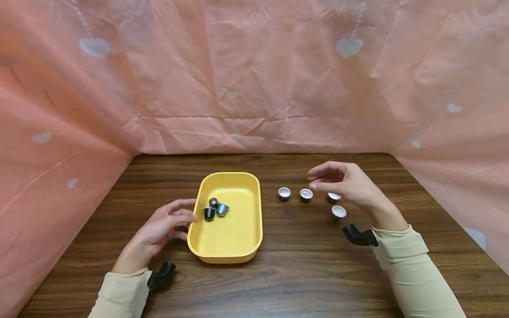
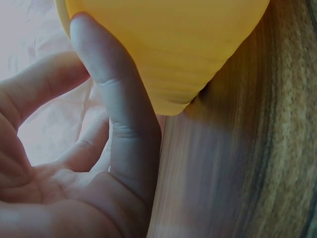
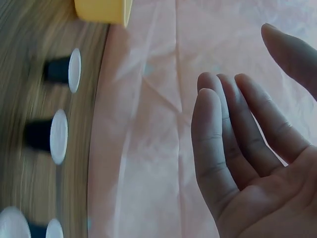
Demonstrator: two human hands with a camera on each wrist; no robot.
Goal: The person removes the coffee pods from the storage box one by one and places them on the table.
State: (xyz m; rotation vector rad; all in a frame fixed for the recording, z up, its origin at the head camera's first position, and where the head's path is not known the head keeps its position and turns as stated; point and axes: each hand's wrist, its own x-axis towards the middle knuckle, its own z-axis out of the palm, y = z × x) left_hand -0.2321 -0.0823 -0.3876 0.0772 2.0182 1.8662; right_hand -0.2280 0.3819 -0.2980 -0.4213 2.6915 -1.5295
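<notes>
At the left long side of the yellow tray [image 1: 234, 238] is my left hand [image 1: 159, 227], its fingers loosely bent and their tips right at the rim. The left wrist view shows the thumb [image 2: 116, 84] against the tray's outer wall [image 2: 183, 44]. Three coffee capsules lie together inside the tray, among them a black capsule [image 1: 209, 213] and a blue-grey capsule [image 1: 222, 209]. My right hand [image 1: 347, 181] hovers over several dark capsules with pale lids, its thumb and fingers apart and holding nothing. Nearest its fingertips is one capsule [image 1: 306, 194]; another capsule [image 1: 334, 197] is partly hidden behind the hand.
The other capsules stand lid up on the dark wooden table [image 1: 290, 282]: one capsule [image 1: 284, 193] nearest the tray, another capsule [image 1: 339, 212] closer to me. Pink cloth [image 1: 254, 79] with heart prints walls the table at the back and both sides.
</notes>
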